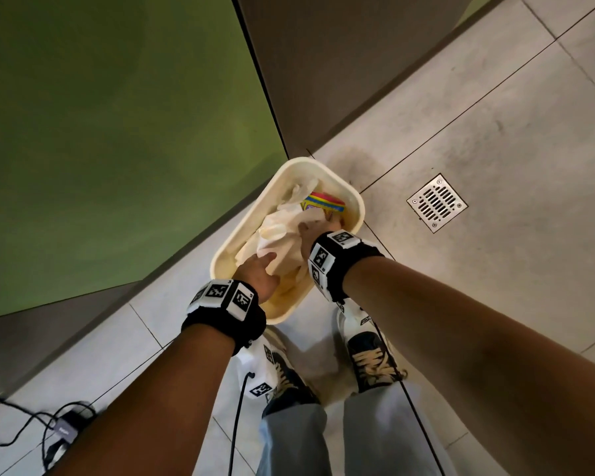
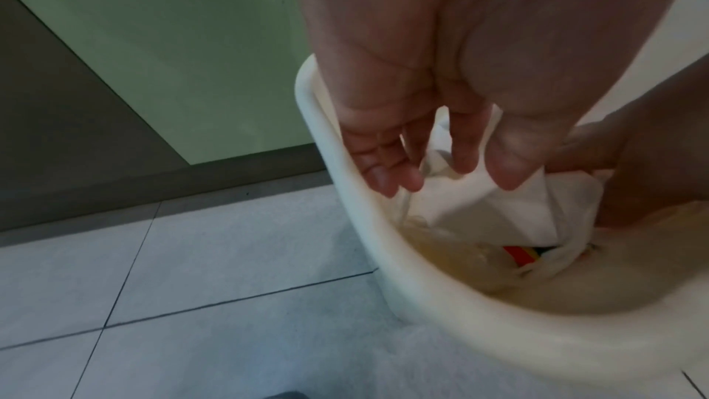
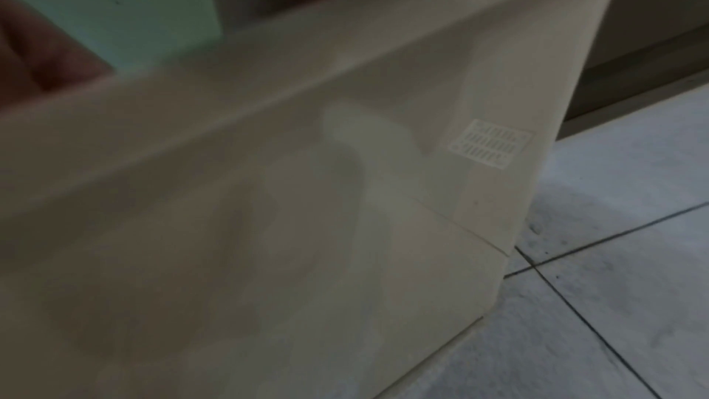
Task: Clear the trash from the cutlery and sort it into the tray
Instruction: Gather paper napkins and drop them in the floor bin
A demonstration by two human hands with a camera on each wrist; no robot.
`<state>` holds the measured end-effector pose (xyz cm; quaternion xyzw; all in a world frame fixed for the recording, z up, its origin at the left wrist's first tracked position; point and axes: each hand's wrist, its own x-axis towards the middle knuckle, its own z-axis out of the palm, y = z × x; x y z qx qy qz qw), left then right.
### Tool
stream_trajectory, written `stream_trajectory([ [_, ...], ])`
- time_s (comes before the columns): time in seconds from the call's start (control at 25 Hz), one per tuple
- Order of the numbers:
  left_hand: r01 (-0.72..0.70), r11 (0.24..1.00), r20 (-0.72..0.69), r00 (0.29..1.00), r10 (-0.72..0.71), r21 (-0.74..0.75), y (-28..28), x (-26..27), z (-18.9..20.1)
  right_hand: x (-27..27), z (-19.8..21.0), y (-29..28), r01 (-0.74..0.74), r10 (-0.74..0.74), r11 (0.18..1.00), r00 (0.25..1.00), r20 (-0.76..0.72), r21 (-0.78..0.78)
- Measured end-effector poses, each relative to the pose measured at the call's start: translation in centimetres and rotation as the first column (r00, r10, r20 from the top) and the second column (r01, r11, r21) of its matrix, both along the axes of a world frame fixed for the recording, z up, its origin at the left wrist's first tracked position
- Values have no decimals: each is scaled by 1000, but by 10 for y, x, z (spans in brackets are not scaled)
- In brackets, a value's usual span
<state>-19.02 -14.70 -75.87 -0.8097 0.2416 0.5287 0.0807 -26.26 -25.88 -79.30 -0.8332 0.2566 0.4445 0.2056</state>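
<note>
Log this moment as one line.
left hand: open, on white paper | right hand: on paper, grip unclear | cream bin: holds paper, striped wrapper

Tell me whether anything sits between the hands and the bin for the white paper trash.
Nothing visible does. Both the left hand and the right hand are already inside the bin, touching the paper, which lies on a colourful wrapper there.

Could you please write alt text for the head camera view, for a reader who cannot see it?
Both hands reach into a cream bin on a tiled floor: the left hand and right hand touch crumpled white paper above a rainbow-striped wrapper. A metal drain lies to the right.
</note>
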Motion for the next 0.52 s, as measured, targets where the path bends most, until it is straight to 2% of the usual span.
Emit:
stream_trajectory([
  [0.08, -1, 1000, 1, 1000, 1, 10, 3, -1, 9, 3, 9, 5, 30, -30, 1000, 998, -50, -1],
  [0.2, -148, 987, 39, 988, 151, -71, 8, -4, 33, -4, 40, 13, 122, -122, 991, 993, -1, 55],
  [0.28, -229, 967, 51, 971, 235, -111, 11, -6, 58, -16, 70, 13, 162, -164, 986, 983, 85, 31],
  [0.36, -259, 960, 59, 962, 266, -106, 12, -8, 87, -28, 101, 7, 143, -139, 990, 969, 205, -3],
  [0.44, -270, 956, 61, 959, 278, -116, 10, -9, 116, -40, 130, -4, 160, -161, 987, 944, 288, 26],
  [0.52, -291, 944, 68, 950, 304, -158, 4, -10, 146, -51, 157, -20, 230, -245, 970, 908, 340, 83],
])
